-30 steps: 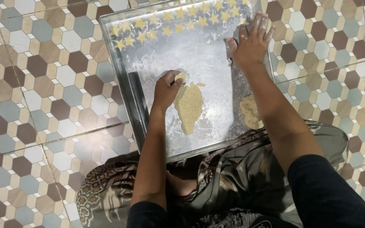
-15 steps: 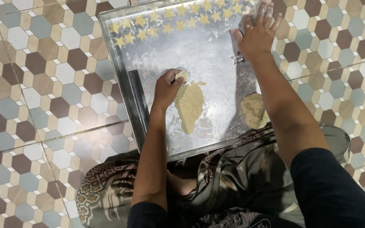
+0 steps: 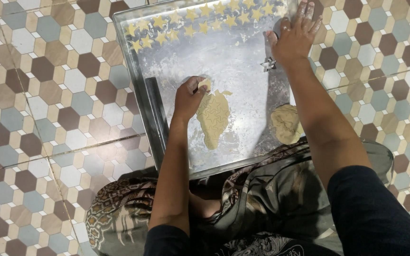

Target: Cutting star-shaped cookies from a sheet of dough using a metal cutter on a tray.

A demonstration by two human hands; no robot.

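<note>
— The right hand [image 3: 296, 34] has slid further up the metal tray [image 3: 141, 90], fingers spread flat beside the star cutter [image 3: 268, 63].

— And the left hand [image 3: 188, 97]?

— Pinching a piece off the rolled dough [image 3: 213, 118], mid-tray, star-marked. Cut stars [image 3: 200, 19] fill two rows; a dough lump [image 3: 286, 124] waits.

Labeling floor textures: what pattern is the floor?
Hexagon tiles in brown, beige, grey-blue and white; head view.

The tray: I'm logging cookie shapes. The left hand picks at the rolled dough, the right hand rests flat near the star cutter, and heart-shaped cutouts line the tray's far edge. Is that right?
Not quite. The cutouts along the far edge of the tray are stars, not hearts, as the head view shows. The rest holds: the left hand picks at the rolled dough, and the right hand rests flat near the star cutter.
</note>
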